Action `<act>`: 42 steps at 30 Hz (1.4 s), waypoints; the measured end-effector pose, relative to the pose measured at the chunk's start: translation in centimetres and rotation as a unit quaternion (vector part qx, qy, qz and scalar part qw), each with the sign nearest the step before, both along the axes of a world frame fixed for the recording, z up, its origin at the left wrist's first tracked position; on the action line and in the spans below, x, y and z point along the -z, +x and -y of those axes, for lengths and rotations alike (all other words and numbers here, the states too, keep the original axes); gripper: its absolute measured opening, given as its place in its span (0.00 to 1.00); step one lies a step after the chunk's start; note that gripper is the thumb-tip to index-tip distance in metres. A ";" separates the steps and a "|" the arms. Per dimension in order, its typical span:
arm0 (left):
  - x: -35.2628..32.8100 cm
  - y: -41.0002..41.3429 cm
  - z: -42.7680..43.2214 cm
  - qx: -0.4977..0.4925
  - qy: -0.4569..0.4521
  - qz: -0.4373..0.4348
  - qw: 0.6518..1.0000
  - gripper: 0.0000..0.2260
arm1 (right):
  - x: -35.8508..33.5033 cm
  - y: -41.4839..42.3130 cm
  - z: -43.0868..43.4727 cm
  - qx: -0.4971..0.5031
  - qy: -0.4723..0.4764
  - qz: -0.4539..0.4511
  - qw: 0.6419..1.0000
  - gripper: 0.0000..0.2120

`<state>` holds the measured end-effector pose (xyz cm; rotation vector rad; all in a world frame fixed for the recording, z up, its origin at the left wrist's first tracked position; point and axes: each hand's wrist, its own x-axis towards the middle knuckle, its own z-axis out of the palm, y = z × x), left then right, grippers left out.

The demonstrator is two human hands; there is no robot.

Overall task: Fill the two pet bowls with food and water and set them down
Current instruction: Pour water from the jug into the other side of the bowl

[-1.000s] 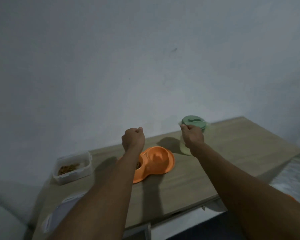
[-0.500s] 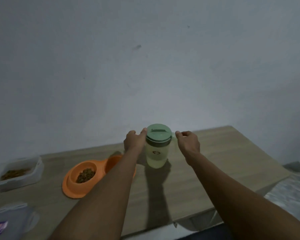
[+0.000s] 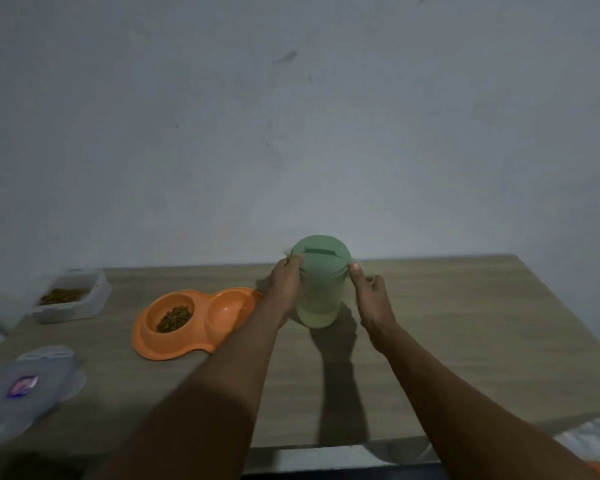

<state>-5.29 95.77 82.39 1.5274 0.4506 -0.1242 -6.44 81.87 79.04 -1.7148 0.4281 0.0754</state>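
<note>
Wooden counter (image 3: 465, 341) by a bare grey wall. Orange double pet bowl (image 3: 201, 341) sits left of centre: left well holds kibble (image 3: 174, 318), right well (image 3: 227, 308) looks dry, so water and set-down remain. Left hand (image 3: 286, 284) grips the green-lidded tumbler (image 3: 321, 296) standing just beside the bowl. Right hand (image 3: 369, 292) has its thumb on the lid rim, grip unclear. Box lid (image 3: 49, 368) sticker unreadable.

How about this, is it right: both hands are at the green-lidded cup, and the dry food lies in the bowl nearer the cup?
No. The head view shows the dry food in the bowl farther from the cup; the nearer bowl has none. The left hand and right hand are at the cup.
</note>
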 end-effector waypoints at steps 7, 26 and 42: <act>-0.2 -1.2 -1.2 -0.006 0.020 0.017 1.000 0.16 | 0.0 -0.7 -0.6 -0.002 0.041 0.046 0.998 0.28; -3.1 -4.6 -7.0 -0.014 -0.134 0.043 0.990 0.13 | -10.1 -1.2 -6.0 0.047 0.114 0.053 0.991 0.21; 4.2 -9.0 -4.8 0.009 -0.160 -0.046 0.986 0.24 | -8.6 -2.1 -9.1 0.014 -0.075 0.031 0.997 0.37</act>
